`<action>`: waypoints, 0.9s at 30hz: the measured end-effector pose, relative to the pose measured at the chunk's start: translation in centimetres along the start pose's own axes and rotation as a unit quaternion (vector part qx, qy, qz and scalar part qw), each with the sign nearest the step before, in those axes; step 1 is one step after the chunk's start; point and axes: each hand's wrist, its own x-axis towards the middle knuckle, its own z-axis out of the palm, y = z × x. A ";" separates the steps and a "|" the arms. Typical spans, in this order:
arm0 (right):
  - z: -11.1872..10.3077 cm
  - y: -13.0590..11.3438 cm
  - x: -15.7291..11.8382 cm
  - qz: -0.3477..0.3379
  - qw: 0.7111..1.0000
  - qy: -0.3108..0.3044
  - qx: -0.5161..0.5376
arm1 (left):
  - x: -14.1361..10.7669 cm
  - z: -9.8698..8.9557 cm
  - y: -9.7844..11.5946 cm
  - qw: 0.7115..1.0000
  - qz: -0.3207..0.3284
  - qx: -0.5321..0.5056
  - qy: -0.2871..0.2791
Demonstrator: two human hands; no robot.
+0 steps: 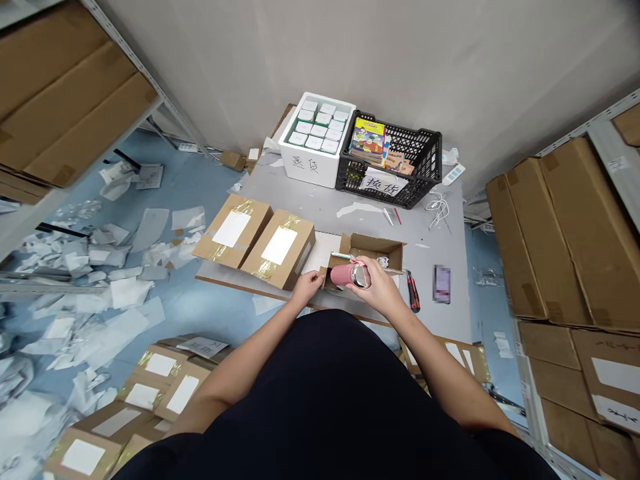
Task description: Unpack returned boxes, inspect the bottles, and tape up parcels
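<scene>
My right hand is wrapped round a pink cup with a shiny metal end, tilted above the table's front part. Under and beside the cup is a small open brown box, partly hidden by it. My left hand has its fingers pressed together at the left edge of that small box, on its flap. Just behind the cup stands a larger open carton with a bit of white material inside. A red and black utility knife lies right of my right hand.
Two taped cartons stand at the left of the table. At the back are a white foam box of small boxes and a black crate with books. A blurred phone lies right; shelves with cartons flank both sides.
</scene>
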 end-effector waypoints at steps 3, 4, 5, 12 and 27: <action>-0.5 -0.2 0.3 0.007 1.000 0.015 0.022 | -0.1 0.2 -0.2 1.000 0.002 -0.005 0.000; -0.4 -0.1 0.4 0.010 0.999 0.025 0.038 | -0.1 0.3 -0.3 1.000 0.005 -0.009 -0.001; -0.2 0.2 0.5 0.013 0.998 0.035 0.058 | -0.2 0.4 -0.3 1.000 0.008 -0.016 -0.004; 2.1 2.7 0.2 0.018 0.992 0.040 0.118 | -0.1 0.6 -0.5 0.998 0.019 -0.057 -0.029; 0.7 1.5 -0.7 -0.077 0.990 -0.112 -0.047 | -0.4 1.5 -0.1 1.000 0.007 -0.016 0.012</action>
